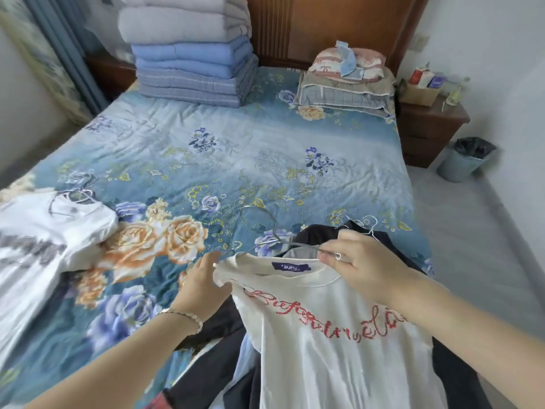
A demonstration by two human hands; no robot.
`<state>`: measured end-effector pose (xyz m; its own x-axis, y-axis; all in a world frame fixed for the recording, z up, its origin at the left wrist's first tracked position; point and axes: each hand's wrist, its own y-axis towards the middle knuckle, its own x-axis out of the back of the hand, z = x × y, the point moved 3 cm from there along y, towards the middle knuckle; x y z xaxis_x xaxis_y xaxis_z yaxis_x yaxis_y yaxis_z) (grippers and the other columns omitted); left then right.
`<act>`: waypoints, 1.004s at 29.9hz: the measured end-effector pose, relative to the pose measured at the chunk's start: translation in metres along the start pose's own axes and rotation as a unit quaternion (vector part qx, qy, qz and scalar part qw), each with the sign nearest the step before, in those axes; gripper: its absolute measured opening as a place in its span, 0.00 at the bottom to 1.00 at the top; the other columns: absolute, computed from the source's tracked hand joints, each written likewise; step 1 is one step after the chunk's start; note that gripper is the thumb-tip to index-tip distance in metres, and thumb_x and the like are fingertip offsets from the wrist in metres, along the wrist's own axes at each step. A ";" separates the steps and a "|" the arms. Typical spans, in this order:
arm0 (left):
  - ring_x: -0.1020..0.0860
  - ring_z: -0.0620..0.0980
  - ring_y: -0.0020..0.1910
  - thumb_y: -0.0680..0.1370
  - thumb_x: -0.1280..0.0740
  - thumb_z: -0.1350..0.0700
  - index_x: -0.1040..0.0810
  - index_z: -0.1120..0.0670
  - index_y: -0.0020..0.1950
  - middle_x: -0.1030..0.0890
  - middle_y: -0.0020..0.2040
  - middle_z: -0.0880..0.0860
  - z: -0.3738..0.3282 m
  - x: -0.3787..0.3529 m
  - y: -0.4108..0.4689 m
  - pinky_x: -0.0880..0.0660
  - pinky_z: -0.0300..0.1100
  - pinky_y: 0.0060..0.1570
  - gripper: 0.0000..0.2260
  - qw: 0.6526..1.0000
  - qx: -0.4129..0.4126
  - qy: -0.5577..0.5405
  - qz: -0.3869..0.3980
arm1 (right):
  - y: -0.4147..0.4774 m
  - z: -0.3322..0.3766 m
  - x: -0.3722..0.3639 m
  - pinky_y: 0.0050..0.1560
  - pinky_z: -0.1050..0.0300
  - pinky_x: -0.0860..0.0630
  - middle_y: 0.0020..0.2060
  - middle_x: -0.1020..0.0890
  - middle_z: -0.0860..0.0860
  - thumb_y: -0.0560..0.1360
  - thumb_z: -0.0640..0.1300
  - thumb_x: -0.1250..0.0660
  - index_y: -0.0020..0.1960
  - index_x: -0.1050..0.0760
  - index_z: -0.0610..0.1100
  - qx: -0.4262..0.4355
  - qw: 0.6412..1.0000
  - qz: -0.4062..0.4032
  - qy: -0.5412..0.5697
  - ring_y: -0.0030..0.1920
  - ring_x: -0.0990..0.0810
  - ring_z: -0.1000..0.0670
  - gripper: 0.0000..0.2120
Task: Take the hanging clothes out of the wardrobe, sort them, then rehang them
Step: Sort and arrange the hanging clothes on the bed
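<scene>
Where the fingers hold it, the T-shirt (324, 358) is white, with a round collar and one line of red stitched script (324, 318) across the chest. The left hand (203, 283) pinches the cloth at one shoulder between thumb and bent fingers. The right hand (362, 261) is at the collar, with thumb and first finger pressed together on a thin wire hanger (306, 245); its other fingers are loosely bent. The hook of the hanger points up and left, over the bed (236, 160).

A purple label (289, 266) inside the collar seems to read "BUFU"; the red script I cannot read.

The T-shirt lies on a pile of dark clothes (315, 236) at the near right part of the bed. A second white shirt (44, 231) with grey print lies well apart, on the left. Folded quilts (191, 54) and pillows (345, 84) are at the far end.
</scene>
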<state>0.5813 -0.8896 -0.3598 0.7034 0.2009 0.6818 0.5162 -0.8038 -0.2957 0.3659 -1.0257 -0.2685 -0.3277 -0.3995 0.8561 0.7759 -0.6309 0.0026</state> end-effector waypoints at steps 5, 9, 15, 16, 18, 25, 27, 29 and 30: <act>0.31 0.54 0.64 0.71 0.27 0.60 0.38 0.54 0.72 0.30 0.66 0.54 0.065 0.117 -0.080 0.31 0.46 0.62 0.32 0.995 0.045 -0.076 -0.049 | -0.007 0.174 -0.001 0.38 0.68 0.36 0.34 0.33 0.54 0.78 0.48 0.37 0.51 0.19 0.45 0.062 0.998 0.007 -0.016 0.34 0.32 0.59 0.10; 0.29 0.54 0.59 0.65 0.25 0.56 0.31 0.56 0.69 0.26 0.56 0.55 0.122 0.212 -0.142 0.31 0.43 0.56 0.33 0.980 0.086 -0.125 -0.132 | -0.003 0.296 -0.006 0.42 0.61 0.34 0.36 0.26 0.49 0.77 0.48 0.36 0.50 0.19 0.44 0.087 0.996 0.014 0.014 0.38 0.28 0.53 0.10; 0.26 0.54 0.51 0.66 0.23 0.59 0.25 0.58 0.58 0.24 0.51 0.56 0.198 0.337 -0.204 0.31 0.42 0.44 0.23 0.945 0.105 -0.161 -0.264 | 0.019 0.413 -0.033 0.28 0.73 0.37 0.18 0.30 0.56 0.76 0.44 0.33 0.45 0.20 0.44 0.101 0.988 0.018 0.114 0.24 0.30 0.60 0.05; 0.26 0.53 0.48 0.68 0.24 0.59 0.25 0.57 0.55 0.24 0.50 0.56 0.210 0.352 -0.212 0.32 0.42 0.41 0.18 0.949 0.104 -0.139 -0.264 | 0.023 0.426 -0.041 0.27 0.74 0.36 0.16 0.30 0.58 0.76 0.44 0.33 0.45 0.21 0.45 0.102 0.987 0.023 0.125 0.22 0.29 0.62 0.04; 0.24 0.55 0.49 0.69 0.25 0.56 0.24 0.58 0.52 0.22 0.48 0.56 0.240 0.377 -0.222 0.31 0.43 0.42 0.15 0.951 0.127 -0.116 -0.256 | 0.031 0.449 -0.059 0.26 0.73 0.38 0.14 0.33 0.58 0.76 0.43 0.33 0.44 0.21 0.44 0.107 0.982 0.030 0.155 0.20 0.31 0.61 0.04; 0.26 0.57 0.47 0.75 0.41 0.58 0.23 0.56 0.50 0.20 0.50 0.58 0.319 0.435 -0.237 0.32 0.42 0.44 0.09 0.907 0.265 -0.036 -0.326 | 0.070 0.514 -0.136 0.23 0.71 0.40 0.15 0.39 0.55 0.76 0.44 0.34 0.38 0.23 0.46 0.124 0.960 0.109 0.227 0.18 0.38 0.57 0.08; 0.24 0.59 0.53 0.76 0.43 0.59 0.23 0.55 0.56 0.20 0.54 0.57 0.340 0.456 -0.235 0.31 0.43 0.46 0.13 0.881 0.298 -0.014 -0.366 | 0.084 0.534 -0.156 0.22 0.70 0.43 0.15 0.41 0.55 0.76 0.42 0.34 0.38 0.24 0.46 0.127 0.944 0.153 0.263 0.18 0.42 0.57 0.09; 0.24 0.60 0.53 0.75 0.43 0.58 0.22 0.55 0.55 0.20 0.55 0.58 0.354 0.483 -0.229 0.29 0.45 0.49 0.13 0.857 0.319 -0.010 -0.404 | 0.101 0.553 -0.171 0.22 0.70 0.44 0.17 0.39 0.57 0.76 0.41 0.34 0.37 0.24 0.45 0.128 0.925 0.184 0.308 0.19 0.42 0.58 0.09; 0.24 0.60 0.52 0.76 0.44 0.58 0.21 0.55 0.52 0.20 0.53 0.58 0.359 0.501 -0.223 0.29 0.45 0.49 0.13 0.843 0.328 -0.003 -0.426 | 0.114 0.563 -0.177 0.23 0.70 0.42 0.20 0.35 0.56 0.76 0.40 0.34 0.37 0.24 0.45 0.124 0.913 0.196 0.335 0.22 0.39 0.59 0.09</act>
<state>0.9939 -0.4083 -0.1925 -0.0576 0.5530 0.8312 0.9933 0.1154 -0.0079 0.8164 -0.6526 -0.1291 -0.1910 -0.9320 0.3080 0.9753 -0.2157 -0.0480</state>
